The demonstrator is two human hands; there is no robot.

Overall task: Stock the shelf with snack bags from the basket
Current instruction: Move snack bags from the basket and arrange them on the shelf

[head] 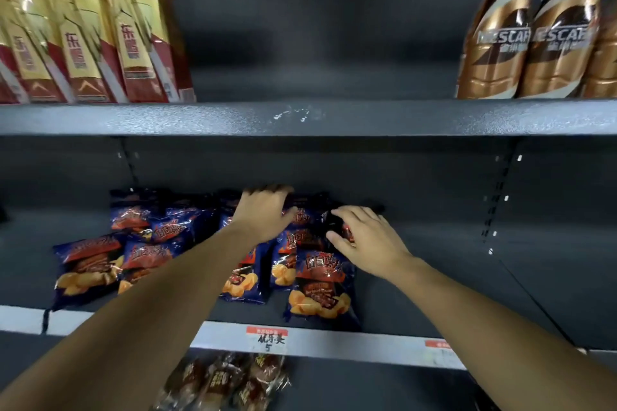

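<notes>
1. left hand (265,212) reaches deep into the shelf (417,277), fingers curled over the top of a rear snack bag (302,215).
2. right hand (362,237) grips a dark bag (337,227) just beside it.
3. more snack bags (150,243) lie left of both hands (mostly flat).

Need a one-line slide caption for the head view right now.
Both hands, left hand and right hand, arranging dark blue snack bags on the middle shelf, bottled drinks above.
</notes>
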